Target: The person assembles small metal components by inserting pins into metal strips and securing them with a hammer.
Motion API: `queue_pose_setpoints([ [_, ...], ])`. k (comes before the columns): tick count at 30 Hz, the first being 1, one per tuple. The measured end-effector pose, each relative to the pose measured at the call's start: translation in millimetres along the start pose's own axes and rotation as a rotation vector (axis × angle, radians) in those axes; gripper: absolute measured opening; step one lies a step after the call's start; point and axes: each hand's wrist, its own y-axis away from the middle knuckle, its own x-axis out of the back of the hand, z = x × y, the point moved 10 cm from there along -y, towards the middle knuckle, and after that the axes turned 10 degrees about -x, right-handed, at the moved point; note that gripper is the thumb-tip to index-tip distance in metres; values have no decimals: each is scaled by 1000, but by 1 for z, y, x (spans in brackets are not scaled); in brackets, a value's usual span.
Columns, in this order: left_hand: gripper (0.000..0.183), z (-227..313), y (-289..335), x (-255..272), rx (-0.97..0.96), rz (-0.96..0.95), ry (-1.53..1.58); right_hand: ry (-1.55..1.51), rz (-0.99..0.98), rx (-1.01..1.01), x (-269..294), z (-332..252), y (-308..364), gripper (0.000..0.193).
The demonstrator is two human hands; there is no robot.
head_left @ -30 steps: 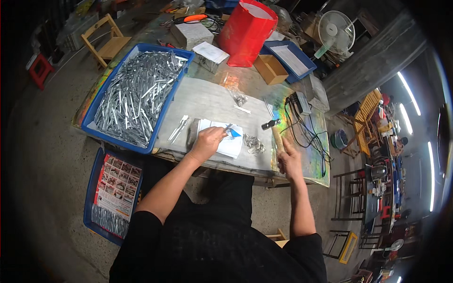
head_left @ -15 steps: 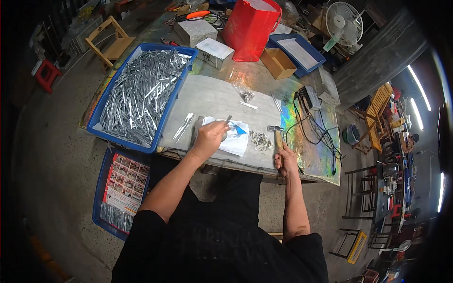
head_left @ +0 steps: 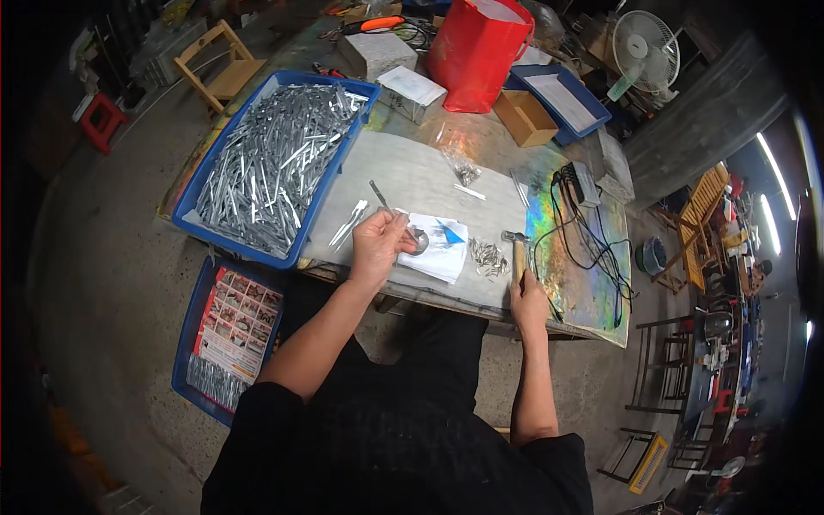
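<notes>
My left hand (head_left: 376,247) pinches a thin metal strip (head_left: 378,192), whose free end points up and to the left. Beside those fingertips, a round grey metal piece (head_left: 420,241) rests at the left edge of folded white paper (head_left: 444,263). A blue triangular patch (head_left: 448,232) shows on the paper. My right hand (head_left: 530,302) is wrapped round the wooden handle of a hammer (head_left: 518,255), its head pointing away from me by a heap of small metal pieces (head_left: 489,257). Several shiny strips (head_left: 348,225) lie to the left of my left hand.
A blue tray (head_left: 302,243) heaped with metal strips stands on the table's left. Below it is another blue tray (head_left: 182,365). Black cables (head_left: 584,245) trail at the right. Farther back stand a red bag (head_left: 475,56), a cardboard box (head_left: 525,118) and a fan (head_left: 645,51).
The strip in my left hand has swung from pointing up and right to up and left, uncovering the round metal piece. My right hand has turned with the hammer. The whole view has shifted slightly.
</notes>
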Motion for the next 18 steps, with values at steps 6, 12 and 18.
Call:
queue_pose_setpoints([
  [6, 16, 7, 2, 13, 5, 54, 43, 19, 97, 9, 20, -3, 7, 21],
  [12, 15, 22, -4, 31, -100, 59, -61, -300, 158, 11, 30, -1, 18, 21],
  [18, 12, 57, -12, 57, -340, -30, -776, -452, 78, -9, 21, -7, 28, 20],
])
